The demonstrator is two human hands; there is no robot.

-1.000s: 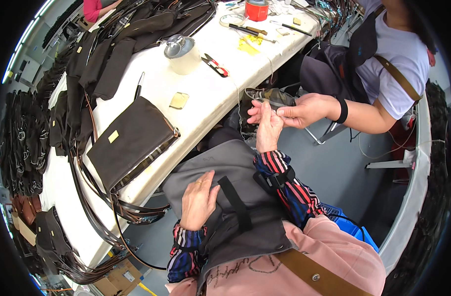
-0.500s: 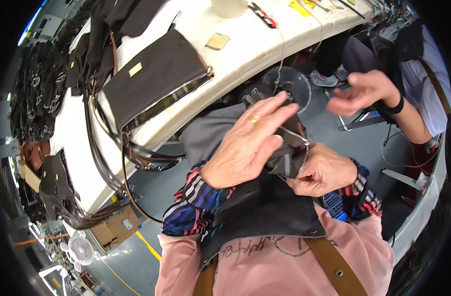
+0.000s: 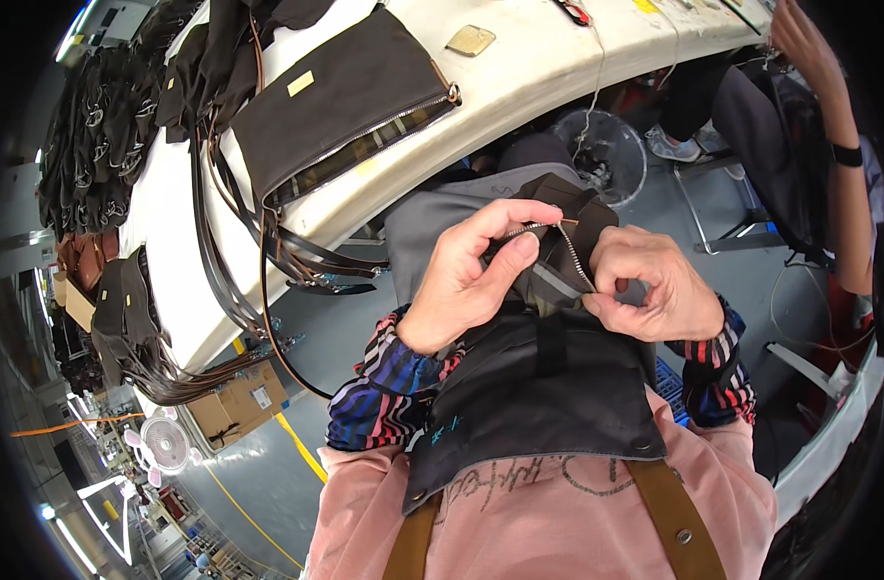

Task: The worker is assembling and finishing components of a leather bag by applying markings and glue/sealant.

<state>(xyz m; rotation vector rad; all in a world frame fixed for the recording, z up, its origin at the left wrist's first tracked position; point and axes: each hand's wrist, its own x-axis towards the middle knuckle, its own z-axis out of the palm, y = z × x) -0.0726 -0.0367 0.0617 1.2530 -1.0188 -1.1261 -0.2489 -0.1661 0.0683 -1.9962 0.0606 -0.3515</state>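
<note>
A dark brown fabric bag (image 3: 591,220) is held up in front of my apron, with its metal-toothed zipper (image 3: 577,259) bent into an angle. My left hand (image 3: 473,278) grips the zipper edge at the left, index finger stretched along it and thumb below. On the other side, my right hand (image 3: 657,282) pinches the zipper's near end between thumb and forefinger. A grey strip shows inside the fold between the hands. The bag's lower part is partly hidden by my fingers.
A finished-looking dark shoulder bag (image 3: 350,106) lies on the white table (image 3: 519,92), straps hanging over its edge. A clear bin (image 3: 624,159) stands beneath. At the right, a co-worker's raised arm (image 3: 837,106) reaches toward the table. A cardboard box (image 3: 237,406) sits on the floor.
My left hand has come down from a spread, raised pose and now grips the zipper edge. My right hand has shifted slightly up. The co-worker's arm has lifted toward the table.
</note>
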